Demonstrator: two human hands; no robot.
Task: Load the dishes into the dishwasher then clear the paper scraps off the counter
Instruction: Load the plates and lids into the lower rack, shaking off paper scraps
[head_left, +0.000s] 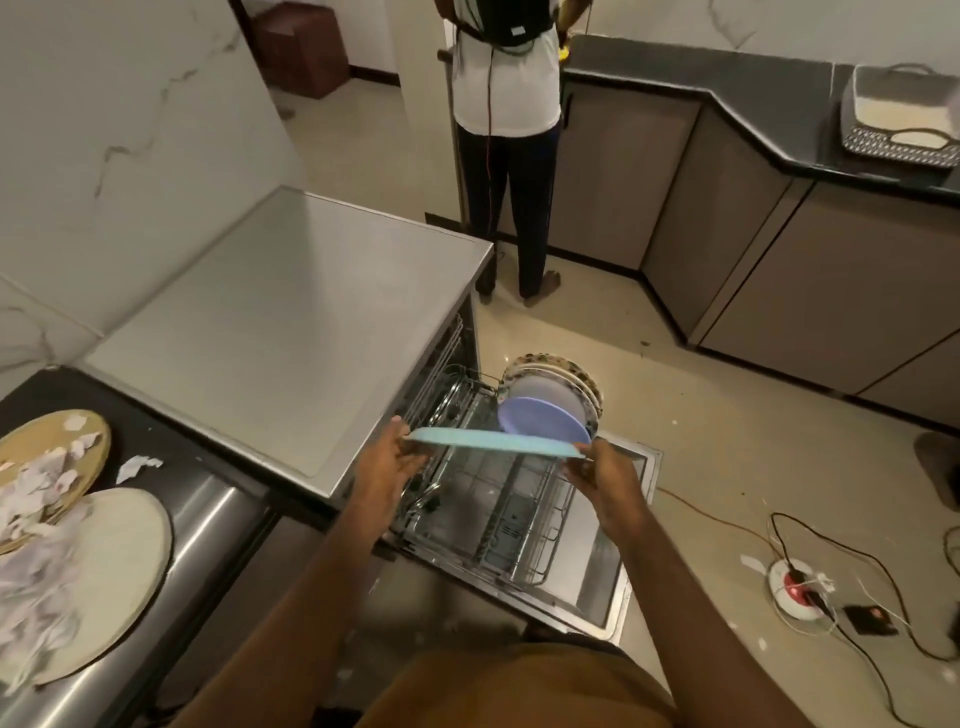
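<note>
Gripping a pale blue plate (493, 442) by opposite rims, the left hand (387, 465) and right hand (597, 470) hold it level over the pulled-out rack (498, 514) of the open dishwasher (631, 525) — just before the upright plates (558, 387) at the rack's far end. Paper scraps (36, 525) heap over two round dishes (124, 566) on the bench (202, 483) — left of the dishwasher.

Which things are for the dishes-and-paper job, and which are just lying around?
For the job: blue plate, held by left hand and right hand; racked plates; dishwasher rack; counter plates; paper scraps.
Lying about: floor cables; power socket; grey tray.
</note>
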